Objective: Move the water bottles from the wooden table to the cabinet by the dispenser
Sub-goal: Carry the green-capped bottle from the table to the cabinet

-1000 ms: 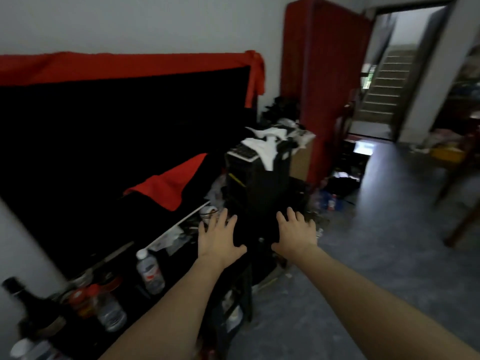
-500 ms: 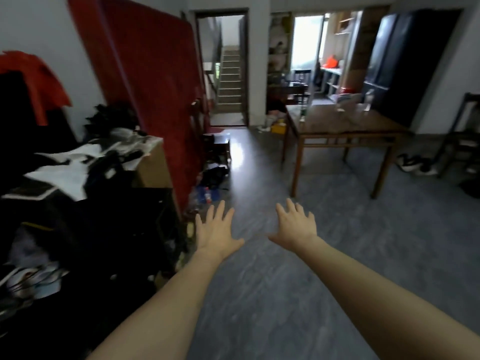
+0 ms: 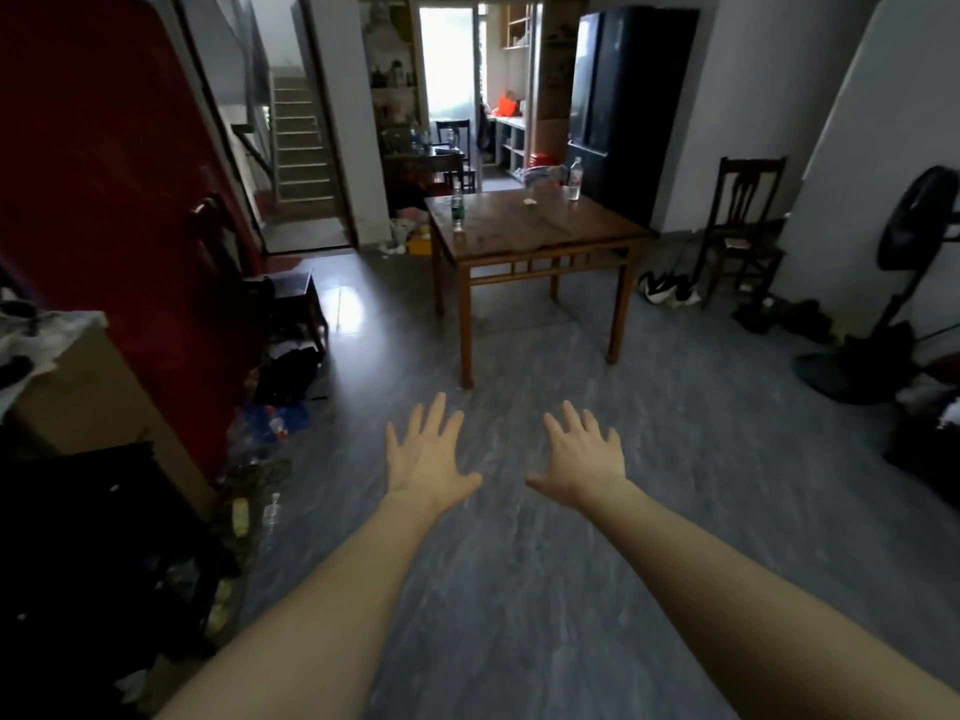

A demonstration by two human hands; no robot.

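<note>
two water bottles are seen upright on the wooden surface (image 3: 540, 233), well apart: a green-labelled bottle (image 3: 457, 210) near its left edge and a clear bottle (image 3: 574, 179) at the far right. both are judged light, thin-walled plastic, smooth, best gripped round the middle. how full they are cannot be told. the left hand (image 3: 428, 459) and right hand (image 3: 584, 457) are held spread and empty above the floor (image 3: 519, 589).
</note>
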